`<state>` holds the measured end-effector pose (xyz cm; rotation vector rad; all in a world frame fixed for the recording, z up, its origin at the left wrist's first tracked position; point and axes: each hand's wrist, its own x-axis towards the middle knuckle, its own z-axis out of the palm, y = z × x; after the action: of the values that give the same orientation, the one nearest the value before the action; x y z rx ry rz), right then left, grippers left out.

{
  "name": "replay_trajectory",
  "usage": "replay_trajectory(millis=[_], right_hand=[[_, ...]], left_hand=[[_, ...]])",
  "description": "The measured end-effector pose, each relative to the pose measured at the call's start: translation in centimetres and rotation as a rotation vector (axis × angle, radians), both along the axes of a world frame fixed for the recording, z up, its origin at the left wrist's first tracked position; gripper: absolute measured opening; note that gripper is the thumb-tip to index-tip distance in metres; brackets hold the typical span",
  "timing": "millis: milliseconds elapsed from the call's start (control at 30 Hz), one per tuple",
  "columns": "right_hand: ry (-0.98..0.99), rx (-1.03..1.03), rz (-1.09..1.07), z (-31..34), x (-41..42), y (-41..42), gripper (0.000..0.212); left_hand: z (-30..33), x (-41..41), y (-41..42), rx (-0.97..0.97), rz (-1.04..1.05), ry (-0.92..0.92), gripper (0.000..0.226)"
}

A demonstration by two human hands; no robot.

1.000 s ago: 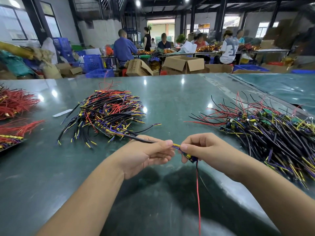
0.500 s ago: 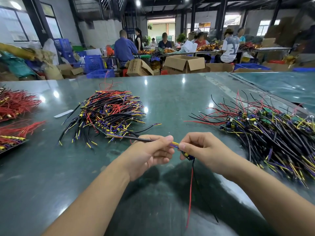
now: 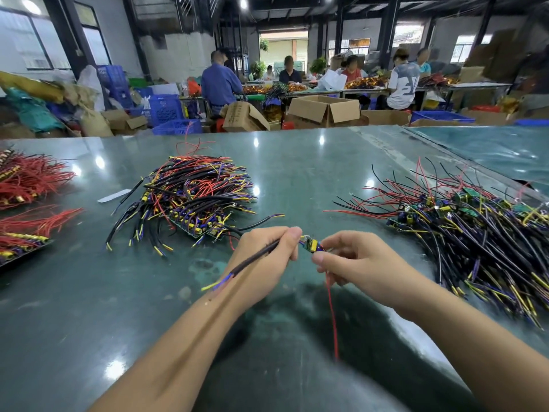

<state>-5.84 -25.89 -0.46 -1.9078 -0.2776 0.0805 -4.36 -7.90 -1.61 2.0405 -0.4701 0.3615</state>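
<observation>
Wire assembly [image 3: 310, 244], head view: a small yellow and blue component block with thin leads, held above the near-middle of the surface [image 3: 297, 173], between both hands.

Left hand [image 3: 269, 267]: fingers curled, with thumb and forefinger pinching the black sleeved cable [image 3: 255, 257] close to the block. The cable is round and matt. It runs back over the left wrist and ends in separate yellow and blue cores.

Right hand [image 3: 359, 263]: fingers curled, with thumb and forefinger tips pinching the block's other end. A thin red lead [image 3: 332, 316] hangs limp from under this hand and is blurred toward its lower end.

The surface is dark green and glossy, scuffed in patches, and reflects the ceiling lamps.

- **Middle heap [image 3: 193, 197]:** left of centre; tangled black, red, yellow and blue wires over small boards.
- **Right heap [image 3: 475, 233]:** toward the right edge; similar wires, with green boards and cylindrical capacitors among them.
- **Red wire bundles [image 3: 29, 179]:** at the left edge; straight and brush-like.
- **White strip [image 3: 114, 195]:** flat, just beside the middle heap's left side.
</observation>
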Motion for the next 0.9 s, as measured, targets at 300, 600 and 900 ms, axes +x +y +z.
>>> replay_trajectory(millis=[300,600,900], right_hand=[[0.034,0.192,-0.049,0.1,0.1,0.2,0.02],[-0.127,-0.024,-0.115,-0.3,0.2,0.2,0.019],[0.387,0.276,0.052,1.3,-0.5,-0.5,0.021]], left_hand=[[0.0,0.1,0.0,-0.07,0.071,0.038,0.043],[0.9,-0.6,-0.6,-0.569,-0.116,0.383,0.013],[1.2,-0.7,-0.4,-0.601,-0.176,0.351,0.01]])
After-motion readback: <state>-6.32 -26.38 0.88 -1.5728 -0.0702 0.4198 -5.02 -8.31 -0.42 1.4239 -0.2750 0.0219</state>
